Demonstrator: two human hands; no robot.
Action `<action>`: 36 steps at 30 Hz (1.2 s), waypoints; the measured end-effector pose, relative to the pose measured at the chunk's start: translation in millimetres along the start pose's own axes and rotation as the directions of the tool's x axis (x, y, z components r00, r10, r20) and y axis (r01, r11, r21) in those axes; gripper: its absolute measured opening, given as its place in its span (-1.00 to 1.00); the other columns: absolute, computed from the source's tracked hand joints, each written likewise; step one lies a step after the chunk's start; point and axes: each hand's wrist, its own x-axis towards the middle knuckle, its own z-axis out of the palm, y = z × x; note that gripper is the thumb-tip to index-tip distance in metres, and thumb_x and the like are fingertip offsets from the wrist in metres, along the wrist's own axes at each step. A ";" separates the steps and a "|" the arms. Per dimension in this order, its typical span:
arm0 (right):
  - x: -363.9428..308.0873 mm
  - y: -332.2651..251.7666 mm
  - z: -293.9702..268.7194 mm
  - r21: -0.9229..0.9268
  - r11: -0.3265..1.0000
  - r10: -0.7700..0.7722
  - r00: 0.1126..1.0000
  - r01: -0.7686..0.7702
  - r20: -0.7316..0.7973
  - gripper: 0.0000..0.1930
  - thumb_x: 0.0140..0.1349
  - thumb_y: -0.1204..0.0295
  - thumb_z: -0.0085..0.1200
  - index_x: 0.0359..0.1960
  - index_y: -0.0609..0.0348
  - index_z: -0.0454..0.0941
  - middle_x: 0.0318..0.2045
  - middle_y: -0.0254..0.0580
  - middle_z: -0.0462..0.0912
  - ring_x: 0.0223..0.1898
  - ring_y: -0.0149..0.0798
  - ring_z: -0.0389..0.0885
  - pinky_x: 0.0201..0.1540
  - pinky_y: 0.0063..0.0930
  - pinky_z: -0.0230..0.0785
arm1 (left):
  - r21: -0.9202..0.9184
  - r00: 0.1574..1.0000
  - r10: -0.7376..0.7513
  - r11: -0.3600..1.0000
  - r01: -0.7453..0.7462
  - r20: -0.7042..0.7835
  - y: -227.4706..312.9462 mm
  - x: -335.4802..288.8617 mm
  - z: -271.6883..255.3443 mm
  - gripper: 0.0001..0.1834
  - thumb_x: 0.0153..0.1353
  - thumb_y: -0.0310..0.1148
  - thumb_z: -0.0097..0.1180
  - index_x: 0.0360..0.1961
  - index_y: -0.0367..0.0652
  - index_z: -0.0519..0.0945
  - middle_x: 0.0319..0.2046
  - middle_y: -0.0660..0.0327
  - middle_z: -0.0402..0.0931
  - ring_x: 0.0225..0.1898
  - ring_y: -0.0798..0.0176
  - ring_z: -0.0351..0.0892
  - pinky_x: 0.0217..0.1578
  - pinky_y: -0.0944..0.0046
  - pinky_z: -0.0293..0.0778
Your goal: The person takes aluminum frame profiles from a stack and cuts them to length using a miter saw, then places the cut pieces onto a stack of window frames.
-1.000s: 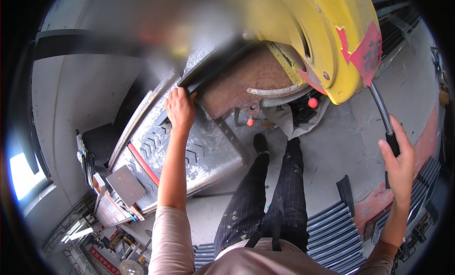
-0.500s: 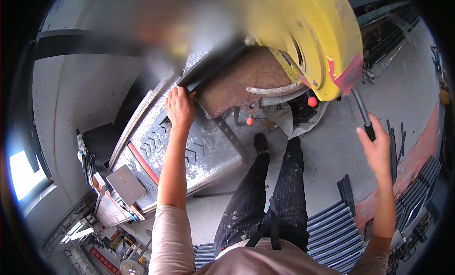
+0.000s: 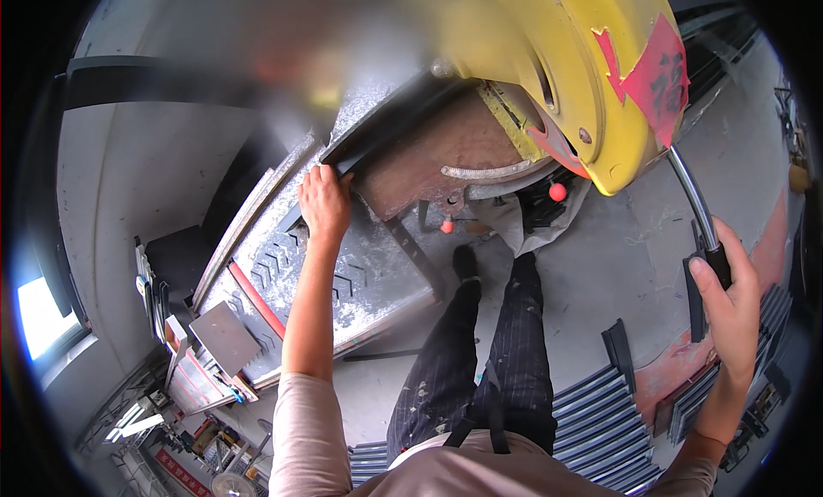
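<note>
My left hand (image 3: 325, 204) is closed on the near end of a long black profile bar (image 3: 390, 124), fingers over its edge and thumb toward the brown base plate. The bar lies along the back of the machine bed; its far end is blurred. My right hand (image 3: 731, 300) is wrapped around the black grip of a curved metal handle (image 3: 693, 193). This handle runs from the yellow guard (image 3: 613, 146) of a large cut-off saw, which bears a red paper patch. Beneath the guard shows part of a red-edged inner cover (image 3: 557, 147); the blade cannot be made out.
The rusty brown base plate (image 3: 429, 158) has a curved slot arm and two red knobs (image 3: 558, 192). A grey metal worktable (image 3: 360, 283) holds several small black angle pieces. Stacked long profiles (image 3: 600, 420) lie on the floor beside my legs, with more at the right.
My right hand has moved right and toward me with the handle. The yellow guard has swung up with it, and its red patch shows fully. My left hand stays on the bar.
</note>
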 end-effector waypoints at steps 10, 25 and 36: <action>3.0 10.2 8.3 -0.043 0.999 -0.026 0.999 0.027 0.041 -0.58 0.29 0.55 0.09 0.17 0.40 0.40 -0.26 -0.32 0.49 -0.29 -0.51 0.39 -0.18 -0.65 0.32 | -0.019 1.000 0.006 1.000 -0.006 -0.005 1.7 1.3 -1.5 -0.67 0.21 -0.15 0.22 -0.26 -0.21 0.49 -0.26 0.05 0.51 -0.11 -0.04 0.51 -0.05 0.01 0.35; 4.3 16.6 12.3 -0.043 0.999 -0.018 0.999 0.019 0.031 -0.59 0.28 0.55 0.09 0.16 0.40 0.42 -0.28 -0.34 0.48 -0.31 -0.52 0.37 -0.21 -0.65 0.31 | -0.015 0.999 0.019 1.000 -0.020 -0.027 1.8 0.4 -0.3 -0.68 0.21 -0.16 0.22 -0.28 -0.21 0.48 -0.27 0.04 0.51 -0.12 -0.05 0.51 -0.07 0.02 0.35; 6.1 22.0 14.4 -0.011 1.000 0.013 0.998 -0.012 0.067 -0.59 0.28 0.55 0.11 0.16 0.41 0.42 -0.28 -0.34 0.48 -0.32 -0.54 0.37 -0.22 -0.66 0.30 | -0.016 1.000 0.013 1.000 -0.014 -0.012 1.0 -0.1 0.8 -0.68 0.21 -0.18 0.22 -0.27 -0.23 0.48 -0.25 0.03 0.51 -0.10 -0.06 0.50 -0.05 0.01 0.34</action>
